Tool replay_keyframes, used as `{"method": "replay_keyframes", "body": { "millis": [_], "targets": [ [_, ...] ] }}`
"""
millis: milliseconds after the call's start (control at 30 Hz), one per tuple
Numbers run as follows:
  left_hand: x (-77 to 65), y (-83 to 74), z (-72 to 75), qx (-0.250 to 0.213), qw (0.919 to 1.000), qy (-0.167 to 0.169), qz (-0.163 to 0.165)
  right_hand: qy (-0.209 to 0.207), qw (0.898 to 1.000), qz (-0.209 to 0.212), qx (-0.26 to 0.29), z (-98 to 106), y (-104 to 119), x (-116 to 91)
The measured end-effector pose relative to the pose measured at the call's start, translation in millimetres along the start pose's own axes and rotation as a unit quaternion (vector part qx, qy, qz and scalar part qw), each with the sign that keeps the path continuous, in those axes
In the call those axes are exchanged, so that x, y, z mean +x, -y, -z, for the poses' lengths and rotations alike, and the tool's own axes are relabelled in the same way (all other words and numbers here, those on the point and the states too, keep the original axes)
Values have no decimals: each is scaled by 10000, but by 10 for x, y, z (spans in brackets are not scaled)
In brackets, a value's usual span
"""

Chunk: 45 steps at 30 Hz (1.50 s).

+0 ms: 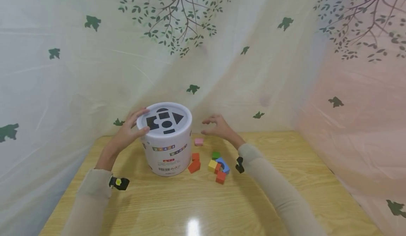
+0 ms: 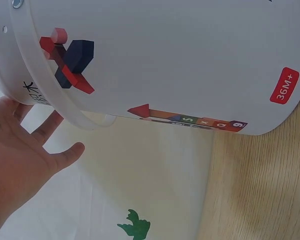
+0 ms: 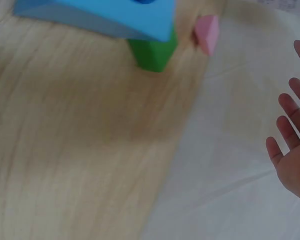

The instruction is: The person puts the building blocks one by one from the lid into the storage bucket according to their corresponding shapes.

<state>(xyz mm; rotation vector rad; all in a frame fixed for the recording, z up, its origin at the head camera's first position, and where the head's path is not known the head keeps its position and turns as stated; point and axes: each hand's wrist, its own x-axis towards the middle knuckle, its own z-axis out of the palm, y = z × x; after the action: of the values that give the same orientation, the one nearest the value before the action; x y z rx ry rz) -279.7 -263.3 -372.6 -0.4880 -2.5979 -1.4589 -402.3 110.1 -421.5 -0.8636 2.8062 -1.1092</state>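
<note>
A white bucket [image 1: 167, 151] stands upright on the table, its lid [image 1: 174, 127] cut with shaped holes. My left hand [image 1: 128, 130] touches the lid's left edge with fairly straight, spread fingers; in the left wrist view, part of the left hand [image 2: 20, 155] is hidden by the bucket. To the right of the bucket my right hand [image 1: 219, 126] hovers, fingers relaxed and holding nothing. Beneath it lie a pink block [image 1: 198, 142], a green block [image 1: 216, 155] and a blue arch block [image 1: 223, 165]. Beside the arch are a yellow block [image 1: 212, 165] and a red block [image 1: 220, 177].
Two orange-red blocks, one an angular block [image 1: 194, 166], lie near the bucket's right base. The wooden table [image 1: 158, 200] meets a pale cloth backdrop [image 1: 272, 98] printed with leaves and branches. A fold-down handle [image 2: 35, 65] shows on the bucket in the left wrist view.
</note>
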Motion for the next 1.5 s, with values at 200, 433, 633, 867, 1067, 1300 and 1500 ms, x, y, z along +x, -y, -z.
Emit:
{"method": "replay_keyframes", "body": {
  "millis": [200, 433, 633, 867, 1067, 1300, 1500],
  "targets": [
    [-6, 22, -3, -53, 10000, 1, -26, 157, 9998, -73, -38, -116, -135, -27],
    [-13, 19, 2, -59, 10000, -34, -68, 366, 9992, -175, -48, -227, -210, 1],
    [-14, 3, 9, -39, 9999, -59, -71, 524, 9975, -473, -28, -309, -207, 25],
    [2, 11, 6, -47, 9999, -44, -121, 754, 9954, -572, -164, -403, -203, 57],
    [10, 9, 3, -30, 9999, -49, -92, 866, 9935, -709, -219, -460, -212, 94],
    [6, -19, 2, -33, 9999, -29, -101, 965, 9903, -940, -341, -485, -193, 87],
    [4, -27, -2, -29, 10000, 1, -55, 1012, 9894, -1023, -207, -494, -165, 76]
  ]
}}
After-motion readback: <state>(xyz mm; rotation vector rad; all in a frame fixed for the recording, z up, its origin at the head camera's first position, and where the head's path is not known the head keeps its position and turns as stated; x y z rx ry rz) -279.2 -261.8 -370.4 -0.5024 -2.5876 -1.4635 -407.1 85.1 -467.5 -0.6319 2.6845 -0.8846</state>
